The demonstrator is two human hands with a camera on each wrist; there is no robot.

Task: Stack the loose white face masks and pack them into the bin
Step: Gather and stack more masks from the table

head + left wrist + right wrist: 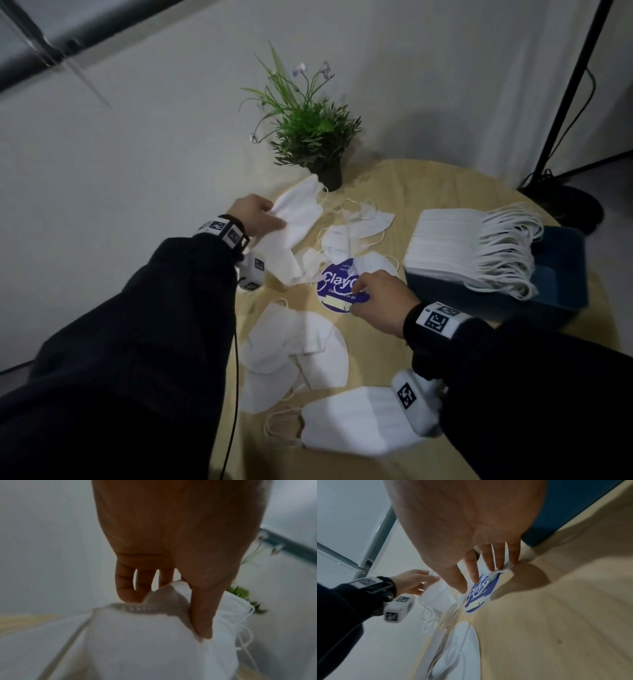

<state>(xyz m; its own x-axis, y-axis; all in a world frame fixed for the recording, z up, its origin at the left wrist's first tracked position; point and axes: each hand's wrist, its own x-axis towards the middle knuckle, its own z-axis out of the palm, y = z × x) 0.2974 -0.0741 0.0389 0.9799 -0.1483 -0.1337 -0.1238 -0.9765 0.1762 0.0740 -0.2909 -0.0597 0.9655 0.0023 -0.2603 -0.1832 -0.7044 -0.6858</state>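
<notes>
My left hand (274,219) (167,615) pinches a small bundle of white masks (294,219) (145,642) between thumb and fingers, lifted over the table's far left. My right hand (356,291) (479,578) reaches down with nearly straight fingers; the fingertips (498,565) touch the edge of a loose mask (376,263) (506,569) lying partly on a round blue sticker (337,284) (481,595). A tall stack of masks (455,246) lies across the blue bin (561,274) at right. More loose masks (294,346) lie scattered near me.
A potted plant (315,137) stands at the table's far edge by the wall. The round wooden table (428,185) ends close behind the bin. A black stand base (565,202) sits on the floor beyond. One big mask (356,421) lies at the near edge.
</notes>
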